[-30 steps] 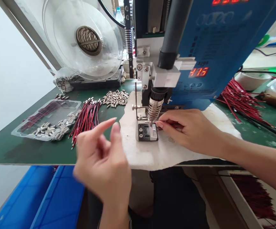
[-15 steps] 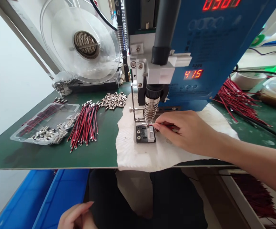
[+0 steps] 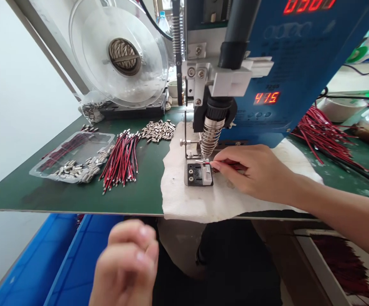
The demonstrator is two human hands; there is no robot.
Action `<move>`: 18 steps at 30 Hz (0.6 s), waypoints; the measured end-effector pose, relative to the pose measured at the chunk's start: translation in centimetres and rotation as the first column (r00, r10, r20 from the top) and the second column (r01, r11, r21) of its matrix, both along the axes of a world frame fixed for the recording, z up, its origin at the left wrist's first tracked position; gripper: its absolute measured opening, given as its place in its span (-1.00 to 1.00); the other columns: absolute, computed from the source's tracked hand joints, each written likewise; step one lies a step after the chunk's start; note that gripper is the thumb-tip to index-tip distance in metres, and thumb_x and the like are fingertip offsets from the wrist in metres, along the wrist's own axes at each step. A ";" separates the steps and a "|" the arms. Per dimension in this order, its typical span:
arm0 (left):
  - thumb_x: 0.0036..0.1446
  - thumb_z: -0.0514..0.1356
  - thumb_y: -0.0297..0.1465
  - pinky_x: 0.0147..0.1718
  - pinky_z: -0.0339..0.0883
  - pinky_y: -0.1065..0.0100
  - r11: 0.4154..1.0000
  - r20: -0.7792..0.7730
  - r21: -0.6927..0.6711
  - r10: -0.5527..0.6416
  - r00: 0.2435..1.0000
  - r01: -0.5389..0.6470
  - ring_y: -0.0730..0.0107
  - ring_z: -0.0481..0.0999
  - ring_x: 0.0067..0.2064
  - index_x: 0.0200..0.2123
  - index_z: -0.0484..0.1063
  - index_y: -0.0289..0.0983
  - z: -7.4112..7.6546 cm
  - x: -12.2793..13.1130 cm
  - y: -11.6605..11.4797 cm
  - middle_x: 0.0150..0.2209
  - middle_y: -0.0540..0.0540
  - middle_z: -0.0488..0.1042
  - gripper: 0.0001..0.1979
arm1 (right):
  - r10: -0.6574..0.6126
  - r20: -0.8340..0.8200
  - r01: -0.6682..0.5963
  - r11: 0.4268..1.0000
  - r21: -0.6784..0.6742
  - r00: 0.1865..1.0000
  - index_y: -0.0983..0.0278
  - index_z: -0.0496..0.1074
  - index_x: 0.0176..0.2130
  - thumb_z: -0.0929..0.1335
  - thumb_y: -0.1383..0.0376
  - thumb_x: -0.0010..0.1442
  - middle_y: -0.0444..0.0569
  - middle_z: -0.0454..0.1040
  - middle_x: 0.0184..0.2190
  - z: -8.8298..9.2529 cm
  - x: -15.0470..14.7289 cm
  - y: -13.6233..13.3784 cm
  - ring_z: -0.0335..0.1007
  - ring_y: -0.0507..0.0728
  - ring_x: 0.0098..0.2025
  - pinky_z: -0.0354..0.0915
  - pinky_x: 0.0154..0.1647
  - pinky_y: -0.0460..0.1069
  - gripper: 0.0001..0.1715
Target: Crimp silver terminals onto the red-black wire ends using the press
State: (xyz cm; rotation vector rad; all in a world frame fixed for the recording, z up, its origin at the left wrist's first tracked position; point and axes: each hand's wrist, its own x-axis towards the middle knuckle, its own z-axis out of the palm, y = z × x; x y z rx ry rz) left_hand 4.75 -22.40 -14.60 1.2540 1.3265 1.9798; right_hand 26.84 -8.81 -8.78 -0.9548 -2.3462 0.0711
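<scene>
1. The right hand (image 3: 256,172) has thumb and forefinger clamped together on a thin red wire (image 3: 207,163), whose end pokes out just left of the fingertips.
2. Beside that end, a little further left of the same fingertips, lies a small silvery metal piece (image 3: 199,161); whether the two touch is too small to tell.
3. Directly below and left of the pinching fingertips is a black holder with a white block (image 3: 207,175), which sits on a pale cloth (image 3: 187,206).
4. Just above and left of those fingertips, the spring-wrapped soldering tip (image 3: 212,131) slants down toward the holder; I cannot tell whether it touches the metal piece.
5. Behind the right hand's fingers rises a blue machine (image 3: 299,63) with a lit red display (image 3: 267,98).
6. The left hand (image 3: 125,263) is blurred, nearer the body and below the table edge, its fingers curled in close together; whether they hold anything, I cannot tell.
7. Beyond the left hand's fingers, on the green table (image 3: 149,187), lies a bundle of red and black wires (image 3: 120,163). Left of the bundle is a clear tray (image 3: 38,172) with metal pieces; behind it, further from the fingers, a loose pile of metal pieces (image 3: 158,131).
</scene>
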 end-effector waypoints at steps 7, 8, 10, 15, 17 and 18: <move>-0.14 0.16 -0.69 -0.37 0.38 0.49 0.786 0.451 0.221 -0.607 0.654 0.577 0.63 0.26 -0.47 -0.23 0.57 -0.21 3.7 0.3 8.8 -0.22 -0.03 0.40 -0.58 | 0.032 -0.014 -0.032 0.999 0.021 0.999 0.27 0.51 -0.30 0.31 0.33 0.40 -0.13 0.53 -0.49 -0.2 -0.1 0.1 0.36 0.04 -0.50 0.20 -0.45 -0.04 -0.76; -0.16 0.16 -0.69 -0.38 0.37 0.49 0.782 0.498 0.212 -0.602 0.624 0.586 0.64 0.26 -0.48 -0.24 0.58 -0.22 3.5 0.4 9.3 -0.22 -0.03 0.40 -0.58 | 0.033 -0.009 -0.033 0.999 0.018 0.999 0.26 0.51 -0.31 0.31 0.33 0.40 -0.13 0.53 -0.50 -0.2 -0.1 0.0 0.36 0.04 -0.50 0.19 -0.45 -0.04 -0.76; -0.17 0.16 -0.68 -0.42 0.35 0.51 0.779 0.556 0.201 -0.590 0.586 0.593 0.65 0.26 -0.49 -0.25 0.60 -0.22 3.1 0.6 9.5 -0.24 -0.03 0.40 -0.58 | 0.040 -0.001 -0.040 0.999 0.015 0.999 0.26 0.50 -0.33 0.31 0.34 0.38 -0.14 0.51 -0.52 -0.2 -0.1 -0.2 0.33 0.04 -0.53 0.17 -0.47 -0.03 -0.76; -0.17 0.19 -0.67 -0.45 0.35 0.52 0.792 0.597 0.153 -0.551 0.583 0.591 0.66 0.27 -0.50 -0.29 0.62 -0.22 2.8 0.6 9.2 -0.24 -0.02 0.41 -0.62 | 0.054 -0.001 -0.054 0.998 0.036 0.999 0.27 0.49 -0.36 0.31 0.35 0.37 -0.15 0.47 -0.55 0.1 0.1 -0.4 0.28 0.03 -0.56 0.15 -0.49 -0.03 -0.75; -0.18 0.23 -0.67 -0.45 0.35 0.54 0.806 0.604 0.125 -0.524 0.600 0.579 0.66 0.27 -0.50 -0.30 0.62 -0.20 2.9 0.5 9.3 -0.25 -0.01 0.42 -0.63 | 0.049 -0.001 -0.049 0.998 0.046 0.999 0.27 0.48 -0.37 0.31 0.35 0.37 -0.14 0.47 -0.55 0.1 0.2 -0.4 0.29 0.04 -0.55 0.15 -0.48 -0.03 -0.74; -0.19 0.24 -0.68 -0.44 0.36 0.55 0.815 0.607 0.107 -0.507 0.611 0.569 0.67 0.27 -0.50 -0.31 0.62 -0.20 2.9 0.5 9.3 -0.26 0.00 0.42 -0.63 | 0.046 -0.003 -0.046 0.998 0.052 0.999 0.27 0.48 -0.38 0.31 0.35 0.37 -0.14 0.47 -0.55 0.1 0.2 -0.4 0.30 0.04 -0.55 0.15 -0.48 -0.03 -0.73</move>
